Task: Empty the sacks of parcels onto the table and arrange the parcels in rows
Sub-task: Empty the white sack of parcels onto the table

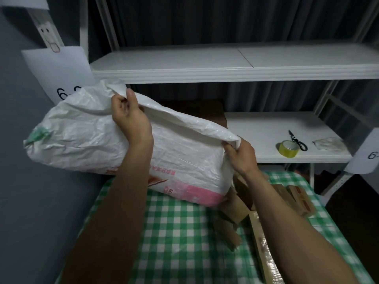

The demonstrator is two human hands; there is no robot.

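Note:
A bulging white woven sack (86,136) with pink and red print lies tilted over the far end of the table with the green-checked cloth (180,226). My left hand (129,117) grips the sack's upper edge near its middle. My right hand (240,154) grips the same edge at the sack's right corner. Several brown cardboard parcels (233,210) lie on the cloth under and to the right of the sack's lower corner, partly hidden by my right forearm. A long flat parcel (264,255) lies along the cloth beneath that arm.
White metal shelving (205,66) stands behind the table. On its lower shelf lie a roll of yellow tape (288,149), black scissors (297,140) and a crumpled clear wrapper (328,145). Paper labels hang at left (59,70) and right (367,152). A grey wall is at left.

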